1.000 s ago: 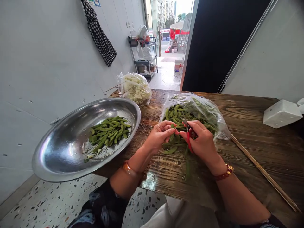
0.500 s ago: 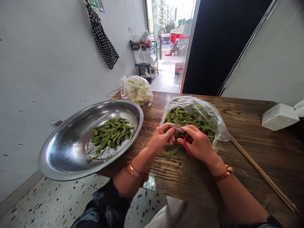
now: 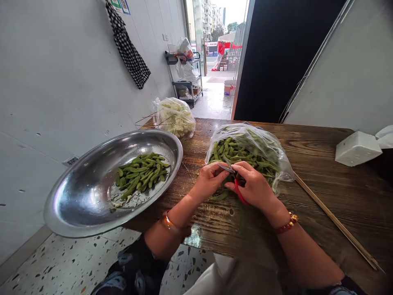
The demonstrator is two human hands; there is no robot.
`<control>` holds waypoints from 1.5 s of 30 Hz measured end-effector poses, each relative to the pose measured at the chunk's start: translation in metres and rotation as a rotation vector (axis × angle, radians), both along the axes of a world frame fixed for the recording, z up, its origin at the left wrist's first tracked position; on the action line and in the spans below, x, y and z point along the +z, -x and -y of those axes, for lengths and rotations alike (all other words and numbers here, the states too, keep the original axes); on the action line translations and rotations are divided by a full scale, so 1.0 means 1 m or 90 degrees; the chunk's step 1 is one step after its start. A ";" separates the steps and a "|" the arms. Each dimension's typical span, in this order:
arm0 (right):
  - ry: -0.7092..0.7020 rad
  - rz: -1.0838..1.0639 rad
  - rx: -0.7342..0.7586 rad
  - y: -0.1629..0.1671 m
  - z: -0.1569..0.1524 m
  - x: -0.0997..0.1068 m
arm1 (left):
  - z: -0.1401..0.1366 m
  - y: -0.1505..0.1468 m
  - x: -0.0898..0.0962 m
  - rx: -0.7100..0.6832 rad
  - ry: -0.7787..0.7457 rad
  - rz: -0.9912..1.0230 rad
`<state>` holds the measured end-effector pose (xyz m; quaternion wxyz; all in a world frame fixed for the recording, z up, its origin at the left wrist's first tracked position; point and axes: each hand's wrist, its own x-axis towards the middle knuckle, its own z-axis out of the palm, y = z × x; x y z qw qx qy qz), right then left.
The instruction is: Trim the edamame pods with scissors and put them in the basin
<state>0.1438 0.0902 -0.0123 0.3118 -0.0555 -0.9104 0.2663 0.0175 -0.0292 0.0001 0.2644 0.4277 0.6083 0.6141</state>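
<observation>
My right hand point(image 3: 254, 187) grips a pair of scissors with red handles point(image 3: 240, 193). The blades are spread apart and reach across to the fingertips of my left hand point(image 3: 210, 179). That hand is closed in a pinch, and what lies between its fingers is hidden. Just beyond both hands, a clear plastic bag point(image 3: 264, 141) lies on its side, its mouth towards me, with many green edamame pods point(image 3: 229, 148) in it. To the left, a pile of edamame pods point(image 3: 143, 174) sits in a large steel basin point(image 3: 82, 184), along with small pale trimmings.
A bag of cauliflower point(image 3: 176, 116) with thin skewers stands at the back left of the wooden table point(image 3: 322, 164). Long bamboo skewers point(image 3: 336, 221) lie at the right, below a white box point(image 3: 357, 149). The basin overhangs the table's left edge. A shelf cart point(image 3: 186, 80) stands by the doorway.
The scissor blades have spread wider apart. My left fingers have curled in more beside them. The whole view has shifted slightly; the basin and bags stay in place.
</observation>
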 end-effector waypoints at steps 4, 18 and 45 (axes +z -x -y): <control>-0.023 0.006 -0.013 0.000 0.002 0.000 | 0.000 -0.001 0.000 -0.001 0.013 -0.024; -0.029 0.056 0.030 -0.004 -0.004 0.002 | 0.002 0.003 0.005 -0.050 -0.003 0.059; -0.028 0.151 -0.017 -0.005 -0.003 0.006 | 0.003 0.008 0.001 -0.057 0.081 0.087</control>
